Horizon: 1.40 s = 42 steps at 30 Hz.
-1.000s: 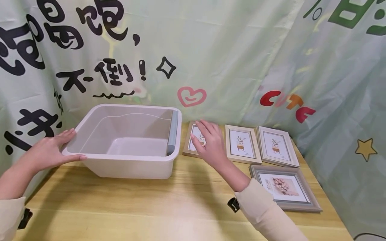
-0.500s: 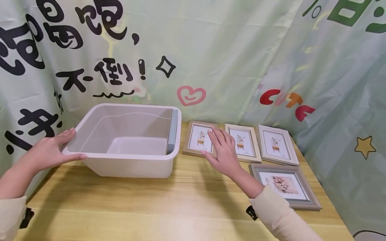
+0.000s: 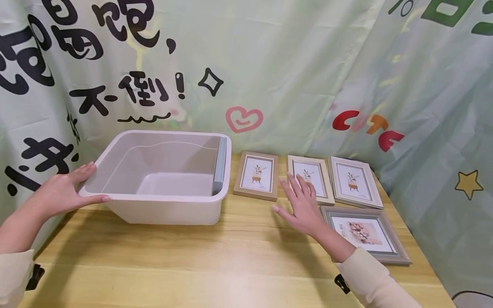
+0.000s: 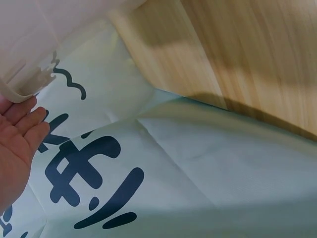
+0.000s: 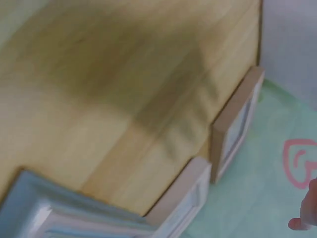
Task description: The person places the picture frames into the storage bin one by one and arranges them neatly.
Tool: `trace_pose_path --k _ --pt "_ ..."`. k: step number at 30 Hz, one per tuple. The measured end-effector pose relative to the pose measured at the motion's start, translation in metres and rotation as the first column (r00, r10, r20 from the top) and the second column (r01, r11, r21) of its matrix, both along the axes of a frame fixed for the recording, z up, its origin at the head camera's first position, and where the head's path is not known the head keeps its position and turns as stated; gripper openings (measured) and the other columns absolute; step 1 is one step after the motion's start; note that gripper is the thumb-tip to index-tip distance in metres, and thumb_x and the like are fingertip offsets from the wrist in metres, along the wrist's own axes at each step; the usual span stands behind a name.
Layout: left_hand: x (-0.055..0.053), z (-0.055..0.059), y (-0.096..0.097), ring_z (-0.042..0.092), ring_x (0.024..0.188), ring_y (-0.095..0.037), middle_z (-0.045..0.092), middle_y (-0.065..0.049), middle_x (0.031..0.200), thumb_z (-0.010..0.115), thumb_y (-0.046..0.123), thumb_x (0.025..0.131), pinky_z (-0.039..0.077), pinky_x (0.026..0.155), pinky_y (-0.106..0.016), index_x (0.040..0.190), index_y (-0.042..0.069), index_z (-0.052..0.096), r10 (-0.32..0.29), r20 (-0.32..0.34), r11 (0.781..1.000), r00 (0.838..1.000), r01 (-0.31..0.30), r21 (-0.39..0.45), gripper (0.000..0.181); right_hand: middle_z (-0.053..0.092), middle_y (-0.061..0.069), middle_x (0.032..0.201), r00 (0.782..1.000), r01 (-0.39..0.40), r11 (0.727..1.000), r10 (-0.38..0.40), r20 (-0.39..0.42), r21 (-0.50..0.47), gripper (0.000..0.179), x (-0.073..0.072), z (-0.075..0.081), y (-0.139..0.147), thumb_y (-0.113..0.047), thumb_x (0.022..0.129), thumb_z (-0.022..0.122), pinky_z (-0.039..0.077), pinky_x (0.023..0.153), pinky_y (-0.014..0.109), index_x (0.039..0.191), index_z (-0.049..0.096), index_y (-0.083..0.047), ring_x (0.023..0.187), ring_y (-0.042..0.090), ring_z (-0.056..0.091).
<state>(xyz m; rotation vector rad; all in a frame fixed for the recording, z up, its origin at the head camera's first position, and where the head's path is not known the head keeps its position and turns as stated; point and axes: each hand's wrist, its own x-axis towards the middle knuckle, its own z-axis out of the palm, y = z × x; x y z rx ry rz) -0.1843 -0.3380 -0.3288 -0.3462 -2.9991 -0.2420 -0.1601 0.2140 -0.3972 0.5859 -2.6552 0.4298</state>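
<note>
Going by the pale plastic bin (image 3: pixel 169 210), since it's the biggest thing on the wooden table (image 3: pixel 215 265): we've got its mouth facing up, with a blue-grey strip (image 3: pixel 220 167) inside its right end. The left hand (image 3: pixel 67 192) is at the bin's left end and it's grasping the rim, thumb laid along the near edge and the other fingers up against the outside; the left wrist view shows those fingertips bent in under the lip. Over to the right of the bin we see the right hand (image 3: pixel 302 209), fingers spread and released, its shadow falling on the tabletop on the side toward the bin. From the head view its fingertips cover part of the light wood frame (image 3: pixel 319 176), but we honestly can't tell if they touch it. As for the picture frames, they're all lying face up to the right of the bin: a tan frame (image 3: pixel 256 176) just beside it, then that light wood one, then a whitish frame (image 3: pixel 355 182) farther along, all three showing a potted plant print. The bigger grey frame (image 3: pixel 375 252) with pink flowers lies well off to the bin's right and nearer to us than the other three. Behind the bin hangs a pale green curtain (image 3: pixel 285 77), with a pink heart (image 3: pixel 244 119) printed just past the bin's far right corner.
</note>
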Motion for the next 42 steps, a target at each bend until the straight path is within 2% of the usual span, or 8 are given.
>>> trace_pose_path --k 5,10,19,27,34,42 --pt "0.001 -0.002 -0.002 0.038 0.111 -0.063 0.032 -0.034 0.139 0.073 0.051 0.069 0.039 0.082 -0.064 0.138 -0.008 0.032 -0.001 0.000 1.000 1.000 0.001 0.014 0.100 0.031 0.019 0.148 0.997 0.049 0.998 -0.051 0.062 0.037 0.074 0.003 -0.012 0.018 -0.056 0.086 0.048 0.015 0.104 0.064 0.141 0.037 -0.007 0.137 0.040 0.021" --pt "0.002 -0.002 -0.002 0.038 0.110 -0.063 0.033 -0.033 0.139 0.074 0.051 0.068 0.038 0.083 -0.064 0.139 -0.007 0.032 -0.005 -0.012 1.000 1.000 0.005 0.025 0.101 0.030 0.018 0.148 0.992 0.092 0.995 -0.094 0.083 0.032 0.071 0.007 -0.020 0.039 -0.046 0.085 0.054 0.014 0.103 0.066 0.140 0.038 -0.004 0.136 0.041 0.021" --pt "0.002 -0.002 0.000 0.039 0.113 -0.060 0.034 -0.033 0.139 0.074 0.051 0.067 0.039 0.083 -0.065 0.138 -0.008 0.033 -0.018 -0.028 0.999 0.999 0.019 0.036 0.101 0.030 0.030 0.143 0.979 0.175 0.984 -0.175 0.108 0.006 0.068 0.028 -0.040 0.079 -0.040 0.087 0.056 0.017 0.098 0.067 0.138 0.038 0.001 0.130 0.049 0.024" --pt "0.004 -0.001 -0.001 0.039 0.114 -0.060 0.033 -0.032 0.140 0.074 0.051 0.068 0.037 0.085 -0.065 0.138 -0.008 0.033 -0.009 -0.018 0.999 1.000 0.010 0.042 0.101 0.032 0.029 0.140 0.969 0.227 0.974 -0.225 0.102 -0.010 0.067 0.040 -0.056 0.110 -0.041 0.089 0.055 0.015 0.094 0.068 0.138 0.036 0.000 0.127 0.049 0.025" --pt "0.006 -0.002 -0.001 0.039 0.110 -0.062 0.032 -0.030 0.141 0.074 0.050 0.068 0.039 0.082 -0.065 0.139 -0.006 0.032 -0.009 -0.024 0.998 1.000 0.010 0.054 0.100 0.032 0.030 0.139 0.954 0.276 0.961 -0.273 0.122 -0.010 0.065 0.049 -0.062 0.133 -0.041 0.088 0.057 0.016 0.093 0.067 0.134 0.039 0.001 0.124 0.051 0.026" --pt "0.005 -0.002 -0.001 0.039 0.111 -0.062 0.031 -0.031 0.141 0.074 0.051 0.069 0.040 0.081 -0.065 0.139 -0.006 0.031 -0.005 -0.014 0.999 1.000 0.006 0.050 0.100 0.029 0.033 0.137 0.926 0.339 0.941 -0.337 0.172 0.020 0.065 0.058 -0.064 0.164 -0.039 0.091 0.052 0.015 0.094 0.069 0.136 0.033 0.003 0.125 0.053 0.022"
